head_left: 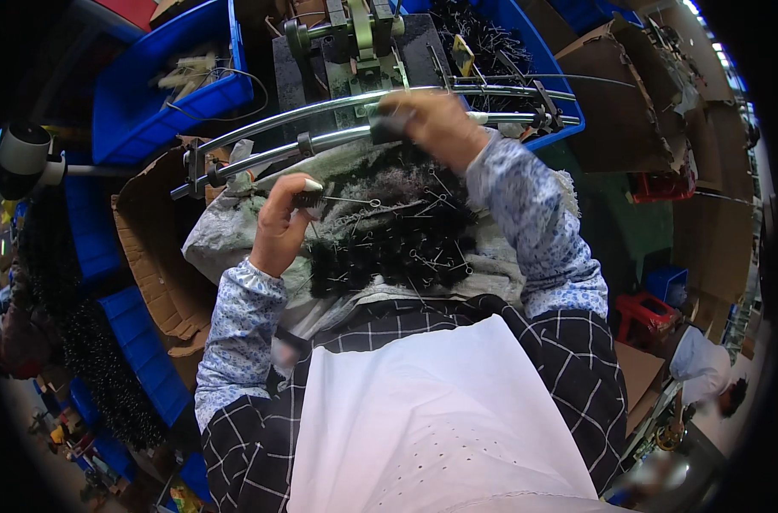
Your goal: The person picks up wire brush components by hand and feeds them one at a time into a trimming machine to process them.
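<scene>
While pinched in the left hand (279,224), small black brush (310,199), above the brush pile (397,244).

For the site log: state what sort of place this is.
Probably a small factory or workshop bench making wire-handled brushes. A pile of black brushes lies before a metal machine, blue plastic bins and cardboard boxes stand around, and the left hand holds one brush.

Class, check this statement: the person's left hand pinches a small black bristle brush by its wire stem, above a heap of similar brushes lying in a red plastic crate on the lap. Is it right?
Not quite. The head view shows the heap of brushes lying on a grey cloth across the lap, not in a red crate. The rest holds: the left hand pinches a small black bristle brush by its wire stem above that heap.
</scene>
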Motion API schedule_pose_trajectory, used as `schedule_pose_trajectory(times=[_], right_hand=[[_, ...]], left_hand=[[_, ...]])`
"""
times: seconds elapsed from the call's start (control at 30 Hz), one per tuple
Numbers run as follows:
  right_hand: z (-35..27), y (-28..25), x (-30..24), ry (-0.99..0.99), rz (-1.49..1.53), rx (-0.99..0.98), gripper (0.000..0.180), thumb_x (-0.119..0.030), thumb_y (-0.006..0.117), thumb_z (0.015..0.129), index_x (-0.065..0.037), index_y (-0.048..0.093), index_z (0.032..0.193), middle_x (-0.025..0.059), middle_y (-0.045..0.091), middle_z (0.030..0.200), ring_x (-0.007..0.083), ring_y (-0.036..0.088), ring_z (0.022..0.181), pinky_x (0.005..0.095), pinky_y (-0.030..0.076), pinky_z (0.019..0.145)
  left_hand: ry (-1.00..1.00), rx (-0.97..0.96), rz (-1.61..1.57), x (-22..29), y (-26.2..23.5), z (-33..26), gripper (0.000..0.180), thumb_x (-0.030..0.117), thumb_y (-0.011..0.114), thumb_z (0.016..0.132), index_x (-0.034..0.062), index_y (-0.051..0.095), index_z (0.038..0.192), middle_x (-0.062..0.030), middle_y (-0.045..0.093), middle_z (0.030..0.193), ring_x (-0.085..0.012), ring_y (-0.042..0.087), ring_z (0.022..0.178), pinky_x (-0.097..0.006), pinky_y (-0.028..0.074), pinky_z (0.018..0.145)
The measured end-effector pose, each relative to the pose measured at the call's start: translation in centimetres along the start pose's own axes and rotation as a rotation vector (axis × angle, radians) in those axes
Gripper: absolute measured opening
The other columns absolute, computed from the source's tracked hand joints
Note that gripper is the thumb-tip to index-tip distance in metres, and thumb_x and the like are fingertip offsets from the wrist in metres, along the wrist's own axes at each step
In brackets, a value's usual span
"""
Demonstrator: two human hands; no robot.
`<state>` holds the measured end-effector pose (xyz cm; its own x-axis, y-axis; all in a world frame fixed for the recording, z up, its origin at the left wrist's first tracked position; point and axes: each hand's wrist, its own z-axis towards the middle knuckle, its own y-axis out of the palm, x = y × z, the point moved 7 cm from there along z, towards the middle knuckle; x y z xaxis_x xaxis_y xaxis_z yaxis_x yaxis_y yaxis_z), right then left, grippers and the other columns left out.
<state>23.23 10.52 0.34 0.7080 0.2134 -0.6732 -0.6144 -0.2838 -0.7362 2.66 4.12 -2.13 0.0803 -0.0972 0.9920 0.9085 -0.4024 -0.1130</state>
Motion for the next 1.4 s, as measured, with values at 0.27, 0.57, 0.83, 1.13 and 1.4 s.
schedule_pose_trajectory(times=[0.27,0.57,0.83,1.13,1.4], right_hand=[[4.9,-4.0,6.5,0.061,-0.834,0.572,0.023,-0.011,0.052,0.082,-0.019,0.063,0.101,0.0049,0.059,0.088,0.0188,0.058,0.085,0.0303,0.049,0.074],[5.7,-3.6,7.6,0.090,-0.734,0.517,0.023,-0.017,0.051,0.083,-0.022,0.063,0.102,0.0014,0.060,0.089,0.0182,0.057,0.089,0.0342,0.043,0.086],[7.4,-3.1,7.8,0.050,-0.744,0.412,0.031,-0.012,0.051,0.081,-0.017,0.058,0.110,0.0023,0.056,0.106,0.0204,0.050,0.098,0.0335,0.041,0.086],[4.9,-3.7,8.2,0.316,-0.743,0.388,0.039,-0.029,0.055,0.078,-0.012,0.055,0.112,0.0075,0.058,0.108,0.0262,0.046,0.113,0.0438,0.035,0.087],[8.1,-0.1,4.4,0.226,-0.759,0.498,0.019,-0.023,0.056,0.075,-0.011,0.059,0.089,0.0041,0.062,0.087,0.0212,0.057,0.085,0.0402,0.039,0.074]], left_hand=[[-0.202,-0.315,0.491,-3.8,1.8,-1.1,0.037,-0.008,0.051,0.073,0.0016,0.047,0.109,-0.0128,0.054,0.099,-0.0237,0.055,0.090,-0.029,0.043,0.079],[-0.092,-0.305,0.649,-3.1,0.5,-0.1,0.033,0.009,0.053,0.081,0.0004,0.045,0.112,-0.0185,0.051,0.103,-0.0341,0.051,0.093,-0.037,0.042,0.080],[0.036,-0.278,0.791,-0.8,0.6,0.7,0.031,0.016,0.052,0.084,0.0041,0.046,0.112,-0.0154,0.054,0.100,-0.0296,0.048,0.098,-0.038,0.033,0.084],[-0.077,-0.198,0.533,-0.5,-0.3,1.4,0.033,0.010,0.057,0.084,0.0031,0.038,0.110,-0.0115,0.053,0.099,-0.0204,0.053,0.095,-0.032,0.041,0.083],[-0.026,-0.193,0.583,0.8,0.0,2.1,0.034,0.013,0.059,0.083,0.0039,0.040,0.110,-0.0104,0.053,0.097,-0.0208,0.053,0.092,-0.031,0.041,0.082]])
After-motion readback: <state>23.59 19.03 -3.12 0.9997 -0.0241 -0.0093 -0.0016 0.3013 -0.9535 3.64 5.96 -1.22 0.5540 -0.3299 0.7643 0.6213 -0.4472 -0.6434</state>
